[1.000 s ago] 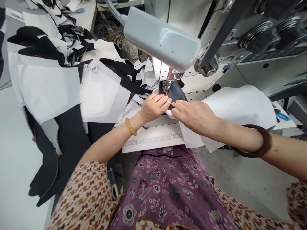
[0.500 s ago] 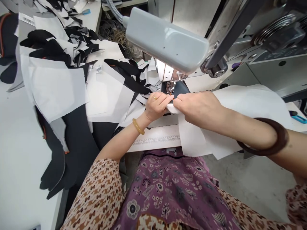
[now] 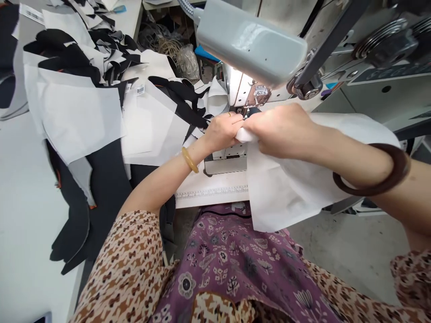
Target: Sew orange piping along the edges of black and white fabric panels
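A large white fabric piece (image 3: 286,193) hangs over the front edge of the sewing machine's bed. Its bunched edge is pinched by my left hand (image 3: 224,131), closed just in front of the needle area. Right beside it, my right hand (image 3: 283,130) is closed on the same fabric, knuckles up. Both sets of fingertips almost meet below the sewing machine head (image 3: 249,87). A dark layer shows a little behind them. The presser foot is mostly hidden behind my fingers.
A grey lamp housing (image 3: 252,42) hangs low over my hands. White pattern-shaped pieces (image 3: 148,121) and black fabric pieces (image 3: 104,193) pile up on the left. A printed ruler (image 3: 212,192) runs along the table's front edge. A phone corner (image 3: 43,317) shows at bottom left.
Both hands have moved slightly away from me, closer under the machine head, carrying the white fabric's edge. More of the metal bed plate shows, and the dark layer is less visible. The view has shifted slightly.
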`<action>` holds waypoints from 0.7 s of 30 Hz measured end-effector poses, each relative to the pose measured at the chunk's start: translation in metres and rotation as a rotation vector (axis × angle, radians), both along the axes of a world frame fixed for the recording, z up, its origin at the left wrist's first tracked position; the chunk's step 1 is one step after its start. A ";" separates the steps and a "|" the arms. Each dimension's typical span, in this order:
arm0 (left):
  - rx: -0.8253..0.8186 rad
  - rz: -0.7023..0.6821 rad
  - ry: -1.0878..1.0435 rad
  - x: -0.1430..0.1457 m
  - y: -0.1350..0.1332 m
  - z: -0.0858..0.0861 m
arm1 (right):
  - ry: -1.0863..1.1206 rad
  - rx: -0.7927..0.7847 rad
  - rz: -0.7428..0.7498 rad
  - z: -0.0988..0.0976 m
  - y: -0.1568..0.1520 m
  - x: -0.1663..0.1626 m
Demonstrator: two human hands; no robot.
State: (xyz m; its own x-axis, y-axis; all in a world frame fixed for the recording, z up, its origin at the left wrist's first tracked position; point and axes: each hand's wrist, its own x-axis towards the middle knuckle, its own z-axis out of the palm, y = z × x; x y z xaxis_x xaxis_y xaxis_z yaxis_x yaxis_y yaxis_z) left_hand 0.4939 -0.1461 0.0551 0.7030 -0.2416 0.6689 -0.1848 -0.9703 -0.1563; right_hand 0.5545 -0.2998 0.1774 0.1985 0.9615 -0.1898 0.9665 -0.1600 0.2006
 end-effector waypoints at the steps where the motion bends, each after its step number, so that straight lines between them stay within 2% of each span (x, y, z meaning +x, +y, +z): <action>1: 0.006 0.017 -0.020 -0.001 -0.001 -0.001 | 0.000 0.015 0.005 -0.005 -0.002 -0.007; 7: 0.178 -0.067 -0.139 -0.022 -0.011 -0.001 | -0.096 0.076 0.091 -0.047 -0.020 -0.032; 11: 0.060 -0.025 -0.266 -0.025 -0.019 -0.018 | -0.099 0.105 0.083 -0.056 -0.027 -0.024; 16: -0.104 0.102 -0.117 -0.020 -0.018 -0.041 | -0.107 0.129 0.071 -0.053 -0.023 -0.021; 21: -0.216 0.122 -0.131 -0.012 -0.007 -0.042 | -0.132 0.147 0.014 -0.058 -0.012 -0.029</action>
State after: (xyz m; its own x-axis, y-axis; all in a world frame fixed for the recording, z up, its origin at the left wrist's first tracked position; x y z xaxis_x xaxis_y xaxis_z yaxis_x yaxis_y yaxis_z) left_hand 0.4817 -0.1535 0.0127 0.6223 -0.0024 0.7828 -0.0559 -0.9976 0.0414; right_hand 0.5259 -0.3122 0.1195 0.1991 0.9798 -0.0205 0.9356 -0.1838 0.3014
